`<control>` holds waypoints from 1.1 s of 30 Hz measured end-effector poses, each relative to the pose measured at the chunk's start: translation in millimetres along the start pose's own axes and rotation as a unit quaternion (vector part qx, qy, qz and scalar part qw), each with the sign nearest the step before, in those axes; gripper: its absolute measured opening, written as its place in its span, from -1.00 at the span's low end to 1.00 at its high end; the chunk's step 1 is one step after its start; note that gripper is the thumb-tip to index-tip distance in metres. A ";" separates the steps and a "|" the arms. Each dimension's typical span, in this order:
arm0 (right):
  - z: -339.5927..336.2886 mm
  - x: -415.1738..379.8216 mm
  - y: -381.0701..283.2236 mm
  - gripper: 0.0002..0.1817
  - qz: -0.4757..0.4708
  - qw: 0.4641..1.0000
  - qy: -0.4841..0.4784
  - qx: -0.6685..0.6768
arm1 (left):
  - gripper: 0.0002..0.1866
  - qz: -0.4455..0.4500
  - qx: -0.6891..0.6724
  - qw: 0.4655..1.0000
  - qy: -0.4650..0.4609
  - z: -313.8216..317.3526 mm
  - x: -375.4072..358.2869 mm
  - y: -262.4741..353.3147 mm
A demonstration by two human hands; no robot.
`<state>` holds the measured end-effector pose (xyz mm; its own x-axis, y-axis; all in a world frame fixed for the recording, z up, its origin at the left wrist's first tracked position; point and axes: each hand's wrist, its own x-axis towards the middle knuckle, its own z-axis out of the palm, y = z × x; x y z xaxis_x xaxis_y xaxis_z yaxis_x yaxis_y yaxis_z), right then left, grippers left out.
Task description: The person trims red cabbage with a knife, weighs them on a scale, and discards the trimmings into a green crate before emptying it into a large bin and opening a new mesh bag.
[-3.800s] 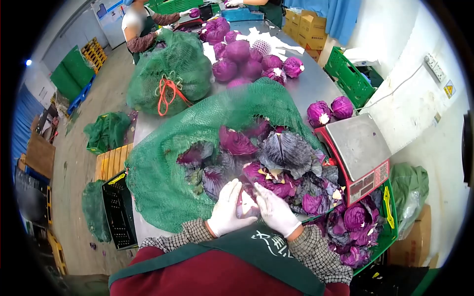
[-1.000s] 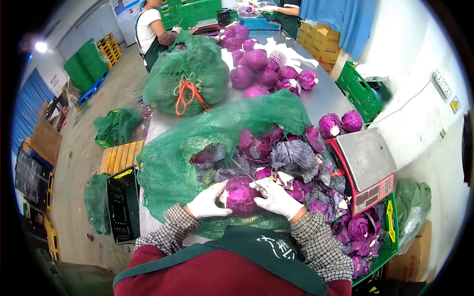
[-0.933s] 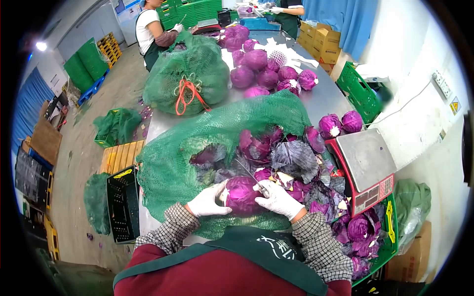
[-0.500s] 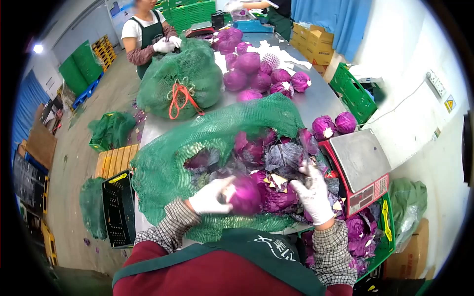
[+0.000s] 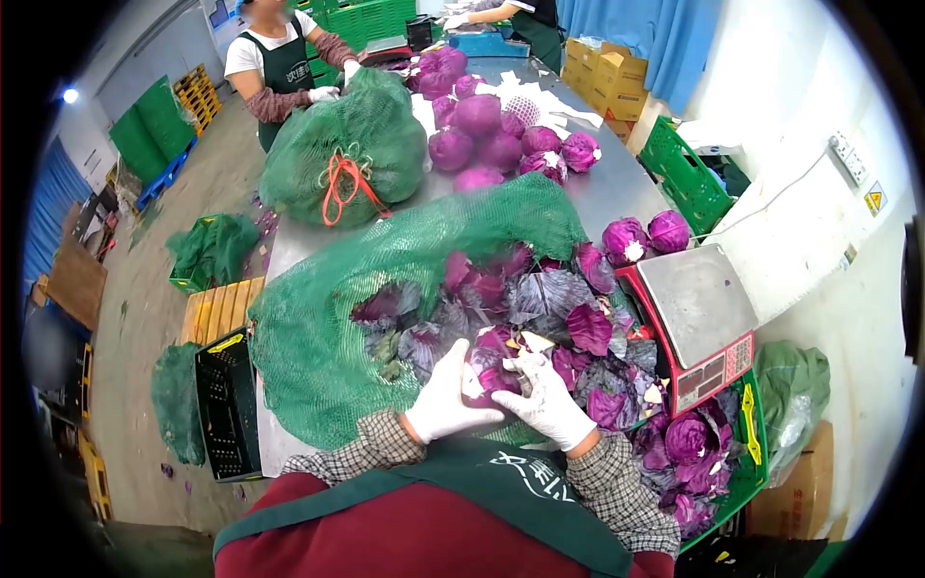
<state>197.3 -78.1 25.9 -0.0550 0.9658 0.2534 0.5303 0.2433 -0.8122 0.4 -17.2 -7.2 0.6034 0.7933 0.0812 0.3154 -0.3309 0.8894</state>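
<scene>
Nearest the person, both gloved hands are clamped together on one red cabbage head (image 5: 487, 378) at the near edge of the worktop (image 5: 617, 183): the left hand (image 5: 445, 397) cups its left side, and the right hand (image 5: 547, 405) presses on its right side. No blade can be made out in either hand.

Judgement: the head wants a firm hold against the body while loose outer leaves are stripped, with waste kept clear of the scale.

Just beyond the hands lies a heap of trimmed cabbage leaves (image 5: 540, 308) on an opened green net sack (image 5: 318, 337). One red weighing scale (image 5: 696, 313) stands to the right, and one green crate (image 5: 718, 462) of leaves sits below it. Two cabbages (image 5: 646, 234) rest behind the scale.

Farther off, one tied net sack (image 5: 342, 144) stands full, with about eight heads (image 5: 501, 140) grouped to its right. Two other workers stand at the far end.
</scene>
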 end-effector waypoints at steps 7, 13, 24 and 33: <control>3.5 -1.2 39.5 -0.81 0.004 0.999 0.033 0.011 | 0.26 -0.014 0.096 0.994 -0.039 -7.2 12.9 -0.6; -35.2 -4.7 81.2 -0.89 0.063 0.965 0.224 -0.125 | 0.09 -0.027 -0.092 0.995 -0.037 -37.6 0.6 -25.4; 7.1 15.6 29.1 -0.47 -0.004 0.996 0.081 0.031 | -0.36 -0.058 -0.228 0.972 -0.001 -57.5 14.6 -47.6; 52.9 9.0 48.8 -0.75 0.113 0.962 0.052 0.244 | -0.26 -0.081 -0.168 0.973 -0.137 -73.8 42.9 -28.8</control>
<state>178.0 -52.7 -39.2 0.1139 0.9908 0.0729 0.0561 0.0668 -0.9962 -36.9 64.0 3.9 0.7522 0.6406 -0.1541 0.1927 0.0098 0.9812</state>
